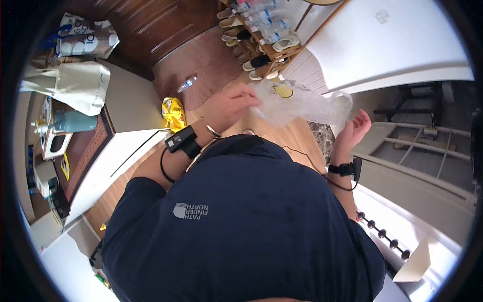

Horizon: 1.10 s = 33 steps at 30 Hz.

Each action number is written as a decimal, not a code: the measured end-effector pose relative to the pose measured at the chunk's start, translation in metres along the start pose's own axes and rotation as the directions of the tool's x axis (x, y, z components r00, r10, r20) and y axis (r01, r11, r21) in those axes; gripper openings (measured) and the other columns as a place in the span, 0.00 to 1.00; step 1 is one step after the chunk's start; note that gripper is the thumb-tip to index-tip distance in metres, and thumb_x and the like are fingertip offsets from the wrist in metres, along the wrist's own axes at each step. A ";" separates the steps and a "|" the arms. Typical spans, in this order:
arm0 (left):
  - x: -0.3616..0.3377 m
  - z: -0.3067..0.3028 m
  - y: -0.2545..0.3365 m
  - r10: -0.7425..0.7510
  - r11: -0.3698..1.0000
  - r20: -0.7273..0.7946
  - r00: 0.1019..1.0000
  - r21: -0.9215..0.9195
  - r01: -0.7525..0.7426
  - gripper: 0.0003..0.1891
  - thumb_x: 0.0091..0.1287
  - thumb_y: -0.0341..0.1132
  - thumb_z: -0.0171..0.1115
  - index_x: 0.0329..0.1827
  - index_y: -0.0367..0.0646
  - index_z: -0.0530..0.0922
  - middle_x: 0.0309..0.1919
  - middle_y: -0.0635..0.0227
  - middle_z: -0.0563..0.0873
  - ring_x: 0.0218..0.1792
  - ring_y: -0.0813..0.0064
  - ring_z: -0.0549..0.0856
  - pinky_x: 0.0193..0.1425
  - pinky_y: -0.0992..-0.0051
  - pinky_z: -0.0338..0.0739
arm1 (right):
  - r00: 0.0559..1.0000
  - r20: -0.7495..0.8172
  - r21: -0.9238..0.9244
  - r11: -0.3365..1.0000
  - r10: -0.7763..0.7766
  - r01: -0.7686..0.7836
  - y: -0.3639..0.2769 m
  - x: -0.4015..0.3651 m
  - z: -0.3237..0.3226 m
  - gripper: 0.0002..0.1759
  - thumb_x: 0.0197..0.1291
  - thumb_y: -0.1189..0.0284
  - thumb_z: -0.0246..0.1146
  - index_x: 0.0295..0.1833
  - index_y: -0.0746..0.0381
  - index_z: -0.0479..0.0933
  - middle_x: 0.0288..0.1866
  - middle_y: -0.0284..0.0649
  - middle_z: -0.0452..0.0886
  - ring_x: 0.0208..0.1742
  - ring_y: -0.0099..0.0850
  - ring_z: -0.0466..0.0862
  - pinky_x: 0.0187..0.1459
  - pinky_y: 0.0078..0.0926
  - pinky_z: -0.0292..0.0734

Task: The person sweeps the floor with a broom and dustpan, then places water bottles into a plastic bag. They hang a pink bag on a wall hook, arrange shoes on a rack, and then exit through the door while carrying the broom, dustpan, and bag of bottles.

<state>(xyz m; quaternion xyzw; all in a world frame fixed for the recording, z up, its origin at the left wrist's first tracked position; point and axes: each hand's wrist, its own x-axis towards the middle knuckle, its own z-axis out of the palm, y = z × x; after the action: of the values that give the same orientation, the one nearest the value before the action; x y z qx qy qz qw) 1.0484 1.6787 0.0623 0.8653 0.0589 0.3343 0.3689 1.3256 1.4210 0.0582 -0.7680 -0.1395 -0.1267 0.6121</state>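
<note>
Plastic bag [307, 108], see-through, its far outline hard to trace where the film fades into the pale surfaces behind it. The left hand [234, 105] covers part of its near left end, so the gathered film under those fingers is hidden. At the other end, the right hand [354, 128] meets or nearly meets the film; its thumb side is hard to make out. Dark vignetting cuts off the corners of the view, and the dark shirt [241, 216] blocks the floor below.

The bag is thin, wrinkled and whitish, stretched sideways in the air between the two hands, beyond the shirt. A yellow patch [283, 90] with a dark outline shows near its upper edge, and a loop of film curves at its right end. The left fingers are closed on the bag. The right fingers are partly curled and parted; whether they grip it, I cannot tell.
</note>
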 end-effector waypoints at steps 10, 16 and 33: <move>-0.004 0.005 0.040 -0.047 0.701 0.226 0.973 -0.686 0.193 0.05 0.68 0.32 0.71 0.33 0.44 0.84 0.56 0.62 0.83 0.56 0.67 0.85 0.54 0.68 0.85 | 0.016 0.999 0.032 0.970 -0.037 0.240 0.059 -0.066 0.158 0.24 0.65 0.71 0.64 0.67 0.58 0.76 0.65 0.49 0.80 0.67 0.43 0.79 0.67 0.34 0.73; -0.068 -0.054 0.039 -0.714 0.421 -0.078 0.696 -0.842 0.337 0.23 0.66 0.50 0.73 0.50 0.46 0.73 0.53 0.62 0.83 0.30 0.78 0.85 0.33 0.79 0.82 | -0.403 0.906 -0.006 0.955 0.131 0.297 0.054 -0.087 0.233 0.36 0.70 0.53 0.64 0.78 0.58 0.67 0.78 0.44 0.70 0.77 0.38 0.70 0.78 0.34 0.63; -0.139 -0.177 -0.154 -0.824 0.562 0.037 0.566 0.184 0.806 0.53 0.67 0.48 0.71 0.86 0.55 0.43 0.74 0.47 0.72 0.64 0.47 0.83 0.71 0.59 0.74 | -0.531 0.843 0.188 0.877 0.087 0.443 0.084 -0.262 0.404 0.38 0.60 0.50 0.67 0.69 0.64 0.74 0.58 0.61 0.83 0.63 0.54 0.82 0.66 0.45 0.75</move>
<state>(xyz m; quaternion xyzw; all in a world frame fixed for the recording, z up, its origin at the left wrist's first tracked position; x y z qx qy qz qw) 0.8537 1.8470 -0.0271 0.7827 0.4545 0.0686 0.4197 1.1231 1.7817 -0.2021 -0.5285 -0.7154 0.4567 0.0180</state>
